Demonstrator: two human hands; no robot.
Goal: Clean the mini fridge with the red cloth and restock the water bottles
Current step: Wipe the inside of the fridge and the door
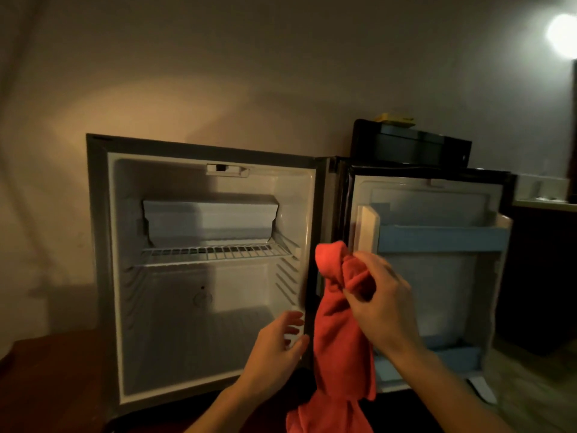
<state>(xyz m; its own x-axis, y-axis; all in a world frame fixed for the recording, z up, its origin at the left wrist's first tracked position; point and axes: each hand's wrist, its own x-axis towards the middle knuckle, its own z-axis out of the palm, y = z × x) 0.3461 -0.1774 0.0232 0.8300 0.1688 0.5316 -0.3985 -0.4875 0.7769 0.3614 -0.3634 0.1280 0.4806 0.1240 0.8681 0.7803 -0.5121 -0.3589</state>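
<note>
The mini fridge stands with its door swung wide to the right. Inside I see a small freezer box and one wire shelf; no bottles show. My right hand grips the bunched top of the red cloth, which hangs down in front of the hinge side to the bottom of the view. My left hand is open with fingers spread, just left of the cloth by the fridge's right inner wall. I cannot tell whether it touches the cloth.
A dark box-like appliance with a yellow item on top sits behind the door. Blue rails line the door shelves. A dark wooden surface lies at lower left, and a dark cabinet stands at the right. A bright lamp glows at upper right.
</note>
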